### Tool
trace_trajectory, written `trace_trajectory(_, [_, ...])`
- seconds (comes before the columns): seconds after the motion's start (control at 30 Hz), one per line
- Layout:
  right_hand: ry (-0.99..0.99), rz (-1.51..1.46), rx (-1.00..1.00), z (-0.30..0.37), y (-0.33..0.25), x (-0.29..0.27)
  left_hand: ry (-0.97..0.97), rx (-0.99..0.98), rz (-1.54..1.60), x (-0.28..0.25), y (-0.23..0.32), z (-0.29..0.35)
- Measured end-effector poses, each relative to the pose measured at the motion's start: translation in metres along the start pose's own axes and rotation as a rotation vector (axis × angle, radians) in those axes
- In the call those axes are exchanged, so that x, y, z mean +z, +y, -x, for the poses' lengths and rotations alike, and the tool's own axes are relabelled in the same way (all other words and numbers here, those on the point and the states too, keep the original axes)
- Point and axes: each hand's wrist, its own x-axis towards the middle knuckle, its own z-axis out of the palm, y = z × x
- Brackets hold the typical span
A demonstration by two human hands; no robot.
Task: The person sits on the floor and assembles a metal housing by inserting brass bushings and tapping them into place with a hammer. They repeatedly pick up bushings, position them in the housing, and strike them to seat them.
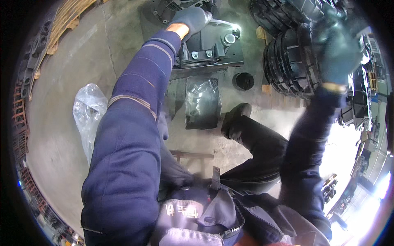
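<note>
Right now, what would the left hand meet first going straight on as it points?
Probably the upper part of the dark metal casting, directly ahead of the gloved left hand in the picture. Depth is unclear; it might pass above instead.

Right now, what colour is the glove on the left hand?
The left glove is bluish grey; the head view, the only one, shows it.

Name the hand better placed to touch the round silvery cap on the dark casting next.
Likely the left hand: it is over the casting, near the cap; the right hand, blurred, is farther off, toward the black ribbed housings.
</note>
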Motion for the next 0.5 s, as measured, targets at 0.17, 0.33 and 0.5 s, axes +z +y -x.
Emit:
trace_trajectory(0.17, [-1.102, -0.363, 0.64, 0.126, -0.072, 0.061, 0.024, 0.052, 0.052, -0.003, -0.004, 0.0])
trace_trajectory(0.33, [-0.778, -0.317, 0.316, 0.081, 0.011, 0.05, -0.086, 0.068, -0.016, -0.003, 0.001, -0.002])
trace_trajectory(0.5, [-0.137, -0.159, 0.173, -0.028, 0.021, -0.022, -0.024, 0.006, -0.035, 0.005, 0.005, -0.003])
